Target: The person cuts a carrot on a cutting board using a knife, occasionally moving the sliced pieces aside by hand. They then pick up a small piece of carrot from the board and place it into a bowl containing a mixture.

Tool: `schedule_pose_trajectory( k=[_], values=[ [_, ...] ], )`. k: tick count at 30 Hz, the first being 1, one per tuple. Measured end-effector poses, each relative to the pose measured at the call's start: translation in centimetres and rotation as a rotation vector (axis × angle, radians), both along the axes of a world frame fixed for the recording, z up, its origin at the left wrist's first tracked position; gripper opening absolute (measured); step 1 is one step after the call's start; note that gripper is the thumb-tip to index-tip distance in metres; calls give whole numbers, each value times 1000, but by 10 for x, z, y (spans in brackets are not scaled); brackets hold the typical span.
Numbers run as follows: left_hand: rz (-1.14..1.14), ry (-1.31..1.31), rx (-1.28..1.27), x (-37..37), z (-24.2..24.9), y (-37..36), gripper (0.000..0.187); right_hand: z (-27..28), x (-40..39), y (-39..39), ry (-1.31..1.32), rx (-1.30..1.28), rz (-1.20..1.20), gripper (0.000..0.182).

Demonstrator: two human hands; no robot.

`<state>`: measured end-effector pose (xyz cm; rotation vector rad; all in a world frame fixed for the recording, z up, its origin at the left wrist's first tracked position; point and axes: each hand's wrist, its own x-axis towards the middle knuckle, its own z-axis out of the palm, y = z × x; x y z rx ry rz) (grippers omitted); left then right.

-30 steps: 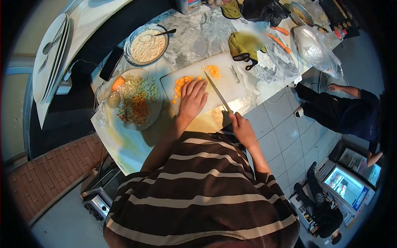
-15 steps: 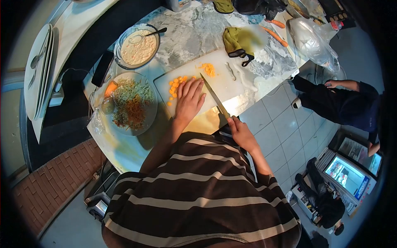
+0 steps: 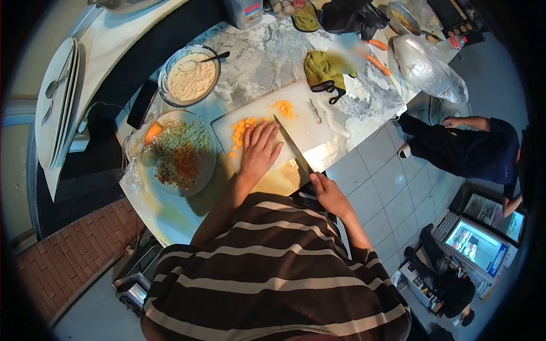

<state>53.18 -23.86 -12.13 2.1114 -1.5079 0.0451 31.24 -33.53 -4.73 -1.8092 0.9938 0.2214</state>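
Note:
My left hand [image 3: 260,152] lies palm down on the white cutting board [image 3: 310,133], fingers stretched and the thumb apart. Anything under the palm is hidden. Round orange carrot slices [image 3: 239,129] lie around its fingertips and left side. With my right hand [image 3: 331,196] closed on its handle, a long knife [image 3: 293,143] rests its blade over the board, the tip just right of my left fingertips. Farther up the board sits a small heap of chopped carrot [image 3: 282,108].
At left stands a plate of shredded vegetables [image 3: 185,139], with a bowl of creamy mixture [image 3: 192,79] and spoon behind it. A green cloth [image 3: 323,71], whole carrots [image 3: 379,65] and a plastic bag [image 3: 426,65] lie at back right. Two people [image 3: 478,142] are at right.
The view has shifted slightly, so the counter's things sit a little differently in frame. Both hands and the knife keep nearly the same place over the board.

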Motion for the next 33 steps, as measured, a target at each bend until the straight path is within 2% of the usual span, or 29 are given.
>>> schedule_pose_trajectory(
  k=[11, 20, 23, 25, 26, 28, 29, 30, 33],
  values=[
    [61, 20, -2, -2, 12, -12, 47, -5, -1, -3, 14, -96, -16, 49],
    [76, 20, -23, -9, 1, -11, 52, 1, 1, -6, 59, -22, 8, 52],
    [81, 32, -26, -9, 1, -7, 53, -6, 0, -6, 98, -10, 34, 55],
    [94, 22, -38, -7, -1, -8, 52, -17, -3, -6, 22, -101, 38, 59],
    [76, 18, -47, -7, -2, -7, 52, -18, -1, -10, 75, 23, 40, 67],
    [61, 1, -69, -5, -2, -9, 52, -32, -5, -8, 24, 59, 7, 66],
    [61, 0, -65, -5, 0, -9, 52, -48, -5, -3, -87, -113, 6, 54],
    [58, 6, -53, -7, 0, -8, 52, -61, -11, -6, -90, -114, 7, 54],
    [53, 27, -60, -7, 3, -9, 49, -52, -6, -9, -155, -23, 57, 39]
  ],
)
